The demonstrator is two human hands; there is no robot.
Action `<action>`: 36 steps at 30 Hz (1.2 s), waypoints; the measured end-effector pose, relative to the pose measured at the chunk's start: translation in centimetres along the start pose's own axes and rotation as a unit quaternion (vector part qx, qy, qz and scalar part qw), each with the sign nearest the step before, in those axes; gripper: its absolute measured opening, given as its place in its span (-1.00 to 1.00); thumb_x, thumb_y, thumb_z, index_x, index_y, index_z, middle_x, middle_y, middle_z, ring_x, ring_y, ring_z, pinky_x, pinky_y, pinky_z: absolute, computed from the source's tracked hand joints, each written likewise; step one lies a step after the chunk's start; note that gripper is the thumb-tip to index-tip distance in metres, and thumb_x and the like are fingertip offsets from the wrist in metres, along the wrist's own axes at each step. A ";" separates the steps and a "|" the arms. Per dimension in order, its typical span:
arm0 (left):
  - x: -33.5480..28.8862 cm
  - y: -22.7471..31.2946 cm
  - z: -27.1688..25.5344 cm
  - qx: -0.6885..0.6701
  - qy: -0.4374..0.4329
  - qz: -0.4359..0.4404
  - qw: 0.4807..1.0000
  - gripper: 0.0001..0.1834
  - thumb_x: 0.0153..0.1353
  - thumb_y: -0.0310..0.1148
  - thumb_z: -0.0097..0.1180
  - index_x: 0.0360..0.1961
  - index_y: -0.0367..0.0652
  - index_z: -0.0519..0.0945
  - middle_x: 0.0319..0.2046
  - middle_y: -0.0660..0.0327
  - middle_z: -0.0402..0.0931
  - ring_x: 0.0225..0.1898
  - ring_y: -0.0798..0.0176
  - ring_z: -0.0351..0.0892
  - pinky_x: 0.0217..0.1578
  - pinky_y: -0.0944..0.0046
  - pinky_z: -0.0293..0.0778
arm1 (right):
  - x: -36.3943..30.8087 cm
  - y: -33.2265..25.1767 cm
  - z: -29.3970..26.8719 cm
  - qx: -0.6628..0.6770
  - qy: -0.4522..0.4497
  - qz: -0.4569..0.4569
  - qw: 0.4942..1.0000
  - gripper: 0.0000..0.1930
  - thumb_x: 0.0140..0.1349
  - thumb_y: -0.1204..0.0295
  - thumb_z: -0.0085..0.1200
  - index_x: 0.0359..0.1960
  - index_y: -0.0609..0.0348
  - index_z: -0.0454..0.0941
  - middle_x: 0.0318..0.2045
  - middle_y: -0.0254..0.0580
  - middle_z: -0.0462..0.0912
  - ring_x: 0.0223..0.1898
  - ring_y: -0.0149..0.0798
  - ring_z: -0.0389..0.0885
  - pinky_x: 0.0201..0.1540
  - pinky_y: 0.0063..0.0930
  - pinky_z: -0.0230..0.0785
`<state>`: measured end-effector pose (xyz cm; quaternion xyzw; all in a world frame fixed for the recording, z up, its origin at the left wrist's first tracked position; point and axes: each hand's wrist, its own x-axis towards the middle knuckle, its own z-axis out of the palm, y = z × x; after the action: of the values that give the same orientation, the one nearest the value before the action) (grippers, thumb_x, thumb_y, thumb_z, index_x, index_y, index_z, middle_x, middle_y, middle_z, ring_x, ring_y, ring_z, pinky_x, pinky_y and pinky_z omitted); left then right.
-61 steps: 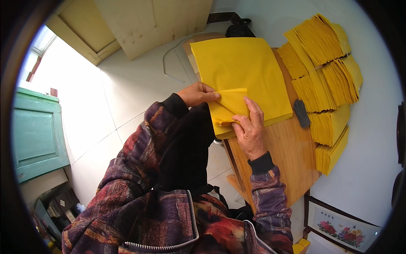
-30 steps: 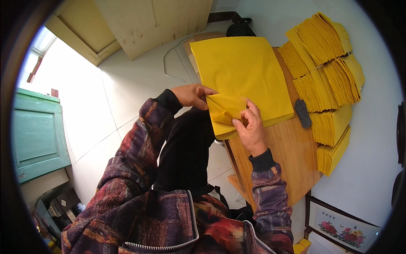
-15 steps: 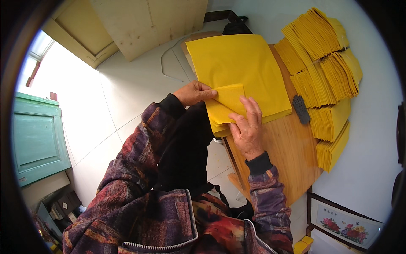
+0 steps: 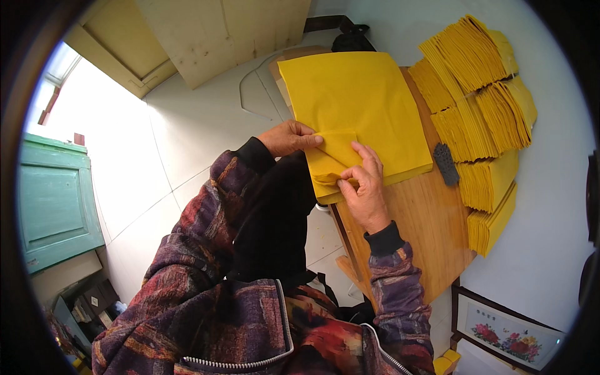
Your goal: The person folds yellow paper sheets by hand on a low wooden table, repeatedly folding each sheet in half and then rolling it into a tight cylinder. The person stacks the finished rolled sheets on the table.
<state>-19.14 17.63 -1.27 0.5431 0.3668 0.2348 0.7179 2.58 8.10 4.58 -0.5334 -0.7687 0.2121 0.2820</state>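
Note:
A stack of large yellow paper sheets lies on the wooden table, its near left corner jutting past the table edge. On that corner, the top paper is partly folded into a smaller flap with a slanting crease. My left hand pinches the flap's left edge between thumb and fingers. With thumb and forefinger, my right hand grips the near edge of the folded paper, while its other fingers rest over the flap. The layers under the right fingertips are partly hidden.
Bundles of folded yellow paper are piled along the wall at right. A dark grey, dotted object lies on the wooden table beside them. A framed flower picture stands at lower right, and a green cabinet is at left.
The flap's far edge has come slightly nearer to me. My right thumb and forefinger have moved a little nearer and closed together on the fold. My left hand stays almost in place.

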 end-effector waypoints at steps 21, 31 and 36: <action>-0.5 -0.3 -0.5 0.065 0.040 0.001 0.997 -0.55 0.25 -0.05 0.11 -0.27 -0.33 0.64 -0.41 0.32 0.56 -0.31 0.46 0.43 -0.24 0.42 0.35 | -2.3 15.3 -11.1 -0.389 0.055 0.364 0.845 -0.60 0.25 0.26 0.00 0.10 0.11 0.43 0.30 -0.30 0.19 0.31 0.02 0.07 0.22 0.13 0.05; 0.1 -0.1 -0.2 -0.004 0.030 -0.026 0.999 -0.61 0.22 -0.10 0.17 -0.20 -0.25 0.66 -0.34 0.27 0.61 -0.30 0.42 0.50 -0.18 0.39 0.41 | -3.0 0.3 -2.0 -0.101 0.028 -0.093 0.990 -0.78 0.02 0.55 0.17 -0.24 0.18 0.54 -0.25 -0.16 0.50 -0.15 -0.06 0.45 -0.09 -0.26 0.36; -0.2 0.5 0.1 -0.021 0.033 -0.040 0.998 -0.65 0.24 -0.14 0.17 -0.21 -0.25 0.67 -0.34 0.28 0.62 -0.31 0.42 0.50 -0.21 0.40 0.41 | -1.4 -0.8 -0.6 -0.170 0.013 -0.146 0.974 -0.77 0.01 0.56 0.17 -0.24 0.17 0.57 -0.29 -0.24 0.52 -0.21 -0.11 0.46 -0.14 -0.29 0.39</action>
<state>-19.11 17.58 -0.78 0.5043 0.4072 0.2313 0.7255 2.76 6.51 5.27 -0.4580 -0.8595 0.0277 0.2254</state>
